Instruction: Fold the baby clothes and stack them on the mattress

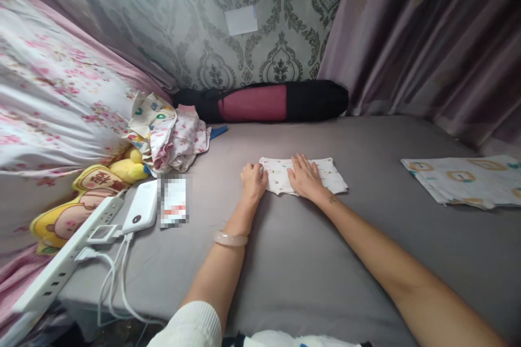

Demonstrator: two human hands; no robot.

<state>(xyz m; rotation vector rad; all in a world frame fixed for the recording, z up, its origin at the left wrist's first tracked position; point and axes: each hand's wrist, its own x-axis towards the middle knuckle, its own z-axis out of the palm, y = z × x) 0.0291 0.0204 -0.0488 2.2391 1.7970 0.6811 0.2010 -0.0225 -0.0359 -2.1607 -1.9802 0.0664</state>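
Press folded cloth [279, 174] on grey sheet [325, 271] w/ R hand [306, 178] splayed, no grip; anchor L edge w/ curled L hand [254, 180], can't tell if pinching; smooth outward w/o dragging layers.

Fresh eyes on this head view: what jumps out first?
Probably the pale folded cloth mid-frame on the grey sheet, with the left hand curled at its left edge and the right hand spread on top. Then the black-and-red bag along the far wall, and the yellow plush by the power strip at left.
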